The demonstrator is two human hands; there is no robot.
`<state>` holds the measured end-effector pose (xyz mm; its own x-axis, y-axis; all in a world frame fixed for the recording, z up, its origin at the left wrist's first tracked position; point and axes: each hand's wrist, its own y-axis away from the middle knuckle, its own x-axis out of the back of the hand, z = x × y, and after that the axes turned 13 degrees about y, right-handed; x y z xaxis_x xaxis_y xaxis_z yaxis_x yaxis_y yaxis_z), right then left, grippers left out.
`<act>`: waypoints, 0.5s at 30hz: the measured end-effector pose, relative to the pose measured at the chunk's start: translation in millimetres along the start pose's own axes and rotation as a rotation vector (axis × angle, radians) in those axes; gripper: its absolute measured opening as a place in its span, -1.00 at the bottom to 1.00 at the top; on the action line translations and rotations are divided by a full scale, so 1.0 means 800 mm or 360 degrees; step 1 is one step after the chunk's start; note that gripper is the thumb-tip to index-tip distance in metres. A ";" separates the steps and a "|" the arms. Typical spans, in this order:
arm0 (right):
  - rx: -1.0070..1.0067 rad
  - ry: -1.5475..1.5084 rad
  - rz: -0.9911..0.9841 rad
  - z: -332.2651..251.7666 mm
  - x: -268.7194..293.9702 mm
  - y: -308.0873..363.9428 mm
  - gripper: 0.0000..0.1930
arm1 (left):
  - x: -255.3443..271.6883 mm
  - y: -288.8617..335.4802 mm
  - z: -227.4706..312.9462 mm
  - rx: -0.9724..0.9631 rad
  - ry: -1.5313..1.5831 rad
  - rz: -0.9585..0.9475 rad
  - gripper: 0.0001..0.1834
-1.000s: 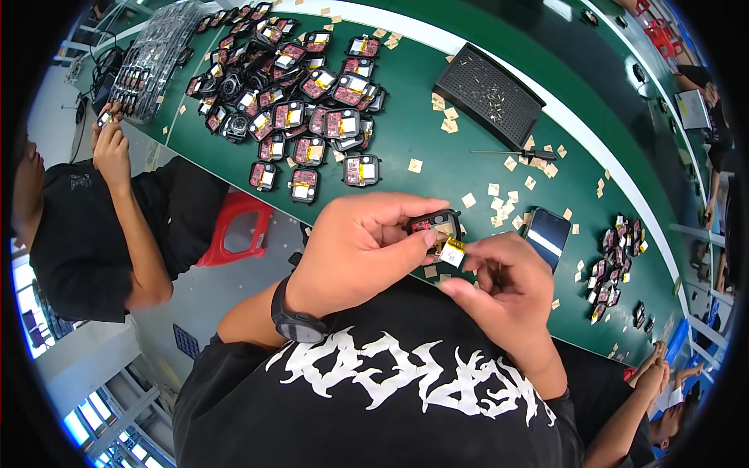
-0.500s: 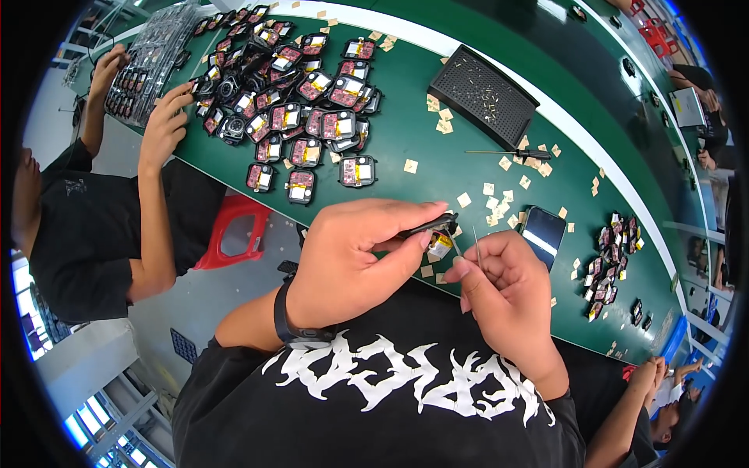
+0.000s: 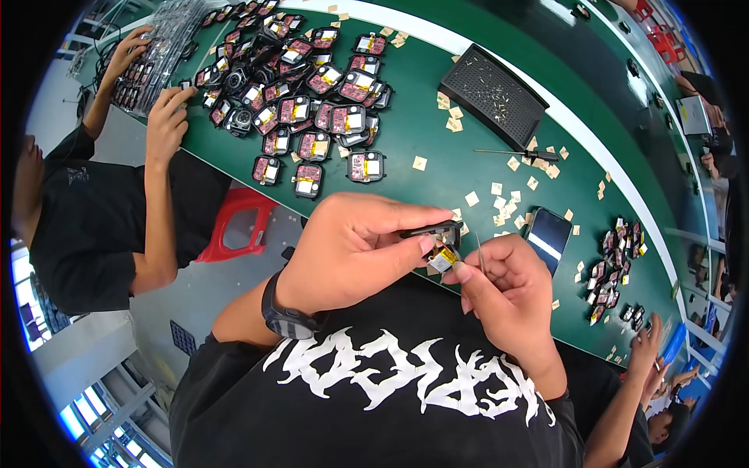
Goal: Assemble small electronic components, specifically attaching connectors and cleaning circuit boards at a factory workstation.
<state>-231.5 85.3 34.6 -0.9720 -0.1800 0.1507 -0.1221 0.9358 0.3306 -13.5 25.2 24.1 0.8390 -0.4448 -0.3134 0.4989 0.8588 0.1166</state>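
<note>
The left hand (image 3: 363, 253) grips a black casing (image 3: 443, 229), the half-curled right hand (image 3: 507, 290) pinches a slender metal tool (image 3: 480, 253); white lettering (image 3: 464, 402) spans the shirt (image 3: 351, 437).

On my feed the case (image 3: 445, 227) is black, its battery (image 3: 441, 260) silvery white with a yellow band. I see a green desk (image 3: 413, 117), a black tray (image 3: 507, 129) with a dotted-hole pattern, and a black shirt (image 3: 367, 433) bearing jagged white lettering.

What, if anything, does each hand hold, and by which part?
The left hand grips a black watch case by its left side; the right hand pinches a thin metal tool, probably tweezers, below its tips.
</note>
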 end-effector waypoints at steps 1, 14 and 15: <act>0.0001 0.0000 -0.0006 0.004 0.000 0.000 -0.88 | -0.002 0.000 0.000 0.0117 0.0219 0.0055 -0.66; 0.1044 0.0967 0.0372 0.011 -0.002 -0.025 -0.78 | -0.016 -0.001 -0.014 0.0231 0.0455 0.0180 -0.66; 0.0853 0.0829 0.0378 0.015 -0.002 -0.022 -0.81 | -0.016 -0.002 -0.014 0.0226 0.0457 0.0184 -0.66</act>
<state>-230.4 72.9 17.6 -0.7810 0.0482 0.6226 -0.1317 0.9619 -0.2397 -27.4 32.8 17.5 0.8066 -0.2393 -0.5404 0.4460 0.8465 0.2908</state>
